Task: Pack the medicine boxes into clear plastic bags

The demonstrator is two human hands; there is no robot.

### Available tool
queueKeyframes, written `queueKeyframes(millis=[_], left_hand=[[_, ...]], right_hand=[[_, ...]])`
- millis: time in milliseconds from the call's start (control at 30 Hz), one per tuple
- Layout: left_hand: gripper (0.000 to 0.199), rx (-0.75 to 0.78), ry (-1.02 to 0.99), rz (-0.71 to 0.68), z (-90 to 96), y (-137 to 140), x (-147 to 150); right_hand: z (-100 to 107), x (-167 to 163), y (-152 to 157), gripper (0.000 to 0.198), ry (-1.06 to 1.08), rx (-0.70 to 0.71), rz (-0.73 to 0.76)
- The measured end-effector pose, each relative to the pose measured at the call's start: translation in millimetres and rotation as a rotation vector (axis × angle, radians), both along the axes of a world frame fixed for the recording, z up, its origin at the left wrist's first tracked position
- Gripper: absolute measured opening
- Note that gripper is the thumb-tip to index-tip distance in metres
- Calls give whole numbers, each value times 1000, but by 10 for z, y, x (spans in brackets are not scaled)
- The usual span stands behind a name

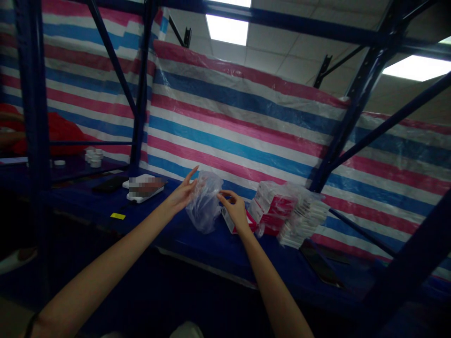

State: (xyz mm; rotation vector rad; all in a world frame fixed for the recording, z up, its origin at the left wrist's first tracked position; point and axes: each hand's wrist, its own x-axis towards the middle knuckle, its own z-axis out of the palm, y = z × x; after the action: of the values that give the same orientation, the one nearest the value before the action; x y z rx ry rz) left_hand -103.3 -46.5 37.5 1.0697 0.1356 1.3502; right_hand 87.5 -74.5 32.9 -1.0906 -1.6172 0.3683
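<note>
Bare forearms [278, 291] cross the front edge of the blue table [218, 256], whose surface shows between the yellow label [117, 216] and clear plastic bag [204, 206]. Right hand [235, 209] pinches this bag; left hand [181, 197], at its other side, has fingertips partly hidden, so I cannot tell its grip. Wrapped boxes [271, 206] stand close at right.

striped plastic sheeting [229, 126] hangs behind a blue metal rack [141, 94] under lit ceiling panels [227, 30].
</note>
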Motion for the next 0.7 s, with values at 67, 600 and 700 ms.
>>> queueKeyframes(millis=[67,600,700], left_hand=[[71,18,11,13,10,2,-4],[27,-62,89,180,192,55,-517],[28,-73,117,236,227,148,-725]], right_hand=[[39,-48,-52,41,22,23,34],[137,118,-31,33,337,-140,286],[135,219,-14,40,413,-142,264]])
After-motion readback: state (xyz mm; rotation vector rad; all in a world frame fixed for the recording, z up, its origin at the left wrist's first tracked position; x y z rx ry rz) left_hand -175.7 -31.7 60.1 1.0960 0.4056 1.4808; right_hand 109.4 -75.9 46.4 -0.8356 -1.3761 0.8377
